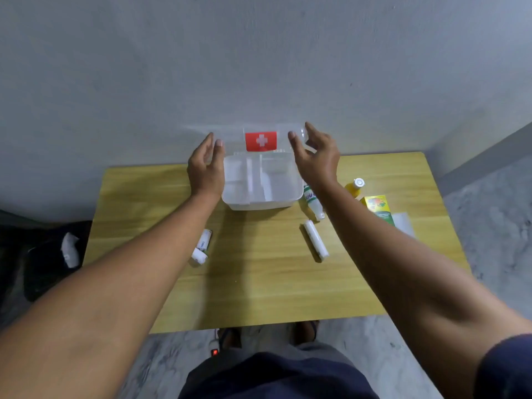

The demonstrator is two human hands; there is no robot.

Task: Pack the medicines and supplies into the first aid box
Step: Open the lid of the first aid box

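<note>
The clear first aid box (283, 197) stands open at the back middle of the wooden table (259, 283), with a divided tray inside. Its transparent lid (261, 141), marked with a red label and white cross, is raised upright behind the box. My left hand (205, 168) grips the lid's left side and my right hand (315, 159) its right side. A white bottle with green print (312, 201) lies right of the box. A yellow bottle (355, 187), a yellow-green carton (380, 210), a long white roll (315, 240) and two small white rolls (203, 246) lie on the table.
A flat white packet (406, 224) lies at the table's right edge. The grey wall (259, 67) is right behind the box. A black bag (43, 254) sits on the floor to the left, and a switch with a red light (214, 352) is under the table's front edge.
</note>
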